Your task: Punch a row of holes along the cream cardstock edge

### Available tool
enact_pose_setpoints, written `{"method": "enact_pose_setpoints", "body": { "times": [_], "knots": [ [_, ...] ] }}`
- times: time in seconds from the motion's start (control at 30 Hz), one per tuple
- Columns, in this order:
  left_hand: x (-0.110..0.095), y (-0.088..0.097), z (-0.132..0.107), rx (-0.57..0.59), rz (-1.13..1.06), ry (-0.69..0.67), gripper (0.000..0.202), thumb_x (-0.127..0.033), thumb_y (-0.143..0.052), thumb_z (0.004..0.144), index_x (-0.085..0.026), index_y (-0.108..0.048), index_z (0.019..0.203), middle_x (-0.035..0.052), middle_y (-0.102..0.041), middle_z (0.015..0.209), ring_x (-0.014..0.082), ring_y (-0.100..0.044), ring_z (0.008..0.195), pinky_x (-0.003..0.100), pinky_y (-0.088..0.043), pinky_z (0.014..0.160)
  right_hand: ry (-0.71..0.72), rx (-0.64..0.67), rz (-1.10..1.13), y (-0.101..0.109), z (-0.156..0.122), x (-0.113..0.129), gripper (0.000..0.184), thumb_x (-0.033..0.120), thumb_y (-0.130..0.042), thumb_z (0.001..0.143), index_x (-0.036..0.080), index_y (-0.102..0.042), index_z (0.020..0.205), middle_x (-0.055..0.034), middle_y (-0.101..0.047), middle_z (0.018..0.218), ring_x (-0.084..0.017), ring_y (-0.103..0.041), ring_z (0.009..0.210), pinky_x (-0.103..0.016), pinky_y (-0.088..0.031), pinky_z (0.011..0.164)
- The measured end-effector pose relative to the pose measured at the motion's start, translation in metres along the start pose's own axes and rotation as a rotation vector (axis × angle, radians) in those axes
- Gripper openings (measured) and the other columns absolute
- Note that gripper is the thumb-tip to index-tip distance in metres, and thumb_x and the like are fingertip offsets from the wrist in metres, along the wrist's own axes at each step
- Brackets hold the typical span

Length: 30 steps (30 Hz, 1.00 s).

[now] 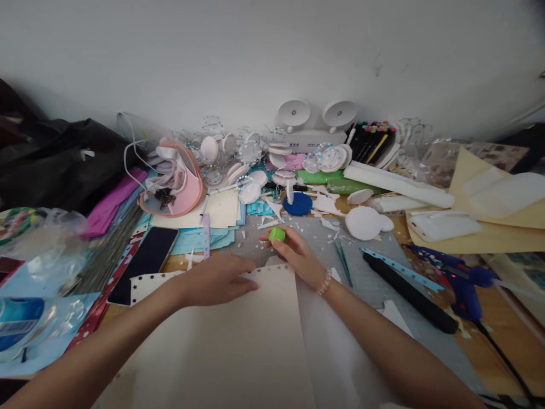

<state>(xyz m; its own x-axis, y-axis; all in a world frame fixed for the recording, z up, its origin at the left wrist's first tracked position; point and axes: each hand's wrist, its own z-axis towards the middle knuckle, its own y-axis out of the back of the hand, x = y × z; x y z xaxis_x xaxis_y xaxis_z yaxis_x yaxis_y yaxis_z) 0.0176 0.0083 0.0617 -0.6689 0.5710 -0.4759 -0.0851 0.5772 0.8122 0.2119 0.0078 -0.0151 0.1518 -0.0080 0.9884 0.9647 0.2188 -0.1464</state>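
A large cream sheet of paper (238, 335) lies in front of me, with a row of small flower- or star-shaped holes along its far edge. Over that edge rests my left hand (219, 278), palm down, its thumb apart from its fingers and nothing seen in it. My right hand (298, 255), with a beaded bracelet at the wrist, holds a small bright green craft punch (277, 234) between thumb and fingers, just beyond the sheet's far edge. A white sheet (336, 346) lies under my right forearm.
Tweezers (343, 261), a black stick-like tool (409, 292) and a blue glue gun (464, 278) lie to the right. A phone (145, 264) and pink visor (187, 187) are at left. Round white pieces, a blue disc (298, 203) and markers (372, 142) crowd the back by the wall.
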Motion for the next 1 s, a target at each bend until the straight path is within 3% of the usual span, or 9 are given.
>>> {"method": "enact_pose_setpoints", "body": {
  "times": [0.17, 0.37, 0.5, 0.6, 0.7, 0.83, 1.0],
  "knots": [
    [-0.002, -0.004, -0.010, 0.029, -0.024, -0.011, 0.021, -0.032, -0.042, 0.089, -0.018, -0.052, 0.077, 0.0011, -0.060, 0.078, 0.0165, -0.056, 0.071, 0.024, -0.032, 0.060, -0.024, -0.014, 0.034, 0.001, 0.003, -0.005, 0.031, 0.040, -0.062, 0.078, 0.026, -0.049, 0.103, -0.0035, -0.067, 0.098, -0.019, -0.061, 0.094, -0.036, -0.045, 0.085],
    [0.001, -0.013, -0.026, 0.058, 0.003, 0.010, 0.024, -0.033, -0.038, 0.092, -0.019, -0.049, 0.076, 0.0003, -0.057, 0.077, 0.0154, -0.054, 0.070, 0.025, -0.031, 0.060, 0.116, -0.073, -0.115, 0.007, 0.003, -0.003, 0.026, 0.045, -0.053, 0.083, 0.024, -0.063, 0.093, -0.0032, -0.062, 0.094, -0.019, -0.055, 0.091, -0.033, -0.043, 0.081],
    [0.006, -0.024, -0.030, 0.085, -0.025, 0.006, 0.022, -0.031, -0.038, 0.092, -0.019, -0.047, 0.076, 0.0000, -0.056, 0.078, 0.0147, -0.055, 0.072, 0.024, -0.032, 0.062, 0.012, -0.114, 0.155, 0.011, 0.006, -0.006, 0.027, 0.046, -0.052, 0.084, 0.024, -0.066, 0.089, -0.0009, -0.057, 0.077, -0.015, -0.049, 0.069, -0.029, -0.043, 0.070],
    [0.010, -0.032, -0.029, 0.062, -0.028, 0.011, 0.021, -0.031, -0.038, 0.091, -0.019, -0.048, 0.077, 0.0007, -0.057, 0.081, 0.0156, -0.055, 0.075, 0.024, -0.033, 0.063, -0.072, -0.055, 0.341, 0.013, 0.007, -0.004, 0.039, 0.054, -0.043, 0.085, 0.023, -0.064, 0.096, -0.0018, -0.056, 0.076, -0.014, -0.047, 0.063, -0.030, -0.045, 0.068],
    [0.012, -0.037, -0.029, 0.018, -0.015, 0.011, 0.022, -0.032, -0.038, 0.091, -0.019, -0.048, 0.077, 0.0011, -0.059, 0.080, 0.0162, -0.055, 0.074, 0.025, -0.033, 0.063, -0.113, 0.053, 0.424, 0.015, 0.006, 0.003, 0.041, 0.052, -0.038, 0.087, 0.023, -0.061, 0.105, -0.0044, -0.058, 0.089, -0.014, -0.047, 0.064, -0.032, -0.046, 0.071],
    [0.013, -0.038, -0.026, -0.003, 0.013, 0.016, 0.024, -0.033, -0.038, 0.090, -0.018, -0.048, 0.074, 0.0014, -0.059, 0.077, 0.0164, -0.055, 0.071, 0.025, -0.031, 0.060, -0.037, 0.138, 0.397, 0.020, 0.001, 0.008, 0.037, 0.041, -0.050, 0.081, 0.029, -0.055, 0.116, -0.0046, -0.058, 0.110, -0.012, -0.045, 0.062, -0.030, -0.045, 0.064],
    [0.013, -0.037, -0.022, -0.011, -0.010, 0.025, 0.024, -0.032, -0.042, 0.088, -0.018, -0.047, 0.069, 0.0007, -0.058, 0.072, 0.0154, -0.055, 0.067, 0.024, -0.031, 0.058, -0.002, 0.265, 0.325, 0.026, -0.005, 0.006, 0.050, 0.047, -0.060, 0.072, 0.028, -0.054, 0.117, -0.0072, -0.064, 0.103, -0.010, -0.043, 0.051, -0.028, -0.040, 0.049]
  ]
}}
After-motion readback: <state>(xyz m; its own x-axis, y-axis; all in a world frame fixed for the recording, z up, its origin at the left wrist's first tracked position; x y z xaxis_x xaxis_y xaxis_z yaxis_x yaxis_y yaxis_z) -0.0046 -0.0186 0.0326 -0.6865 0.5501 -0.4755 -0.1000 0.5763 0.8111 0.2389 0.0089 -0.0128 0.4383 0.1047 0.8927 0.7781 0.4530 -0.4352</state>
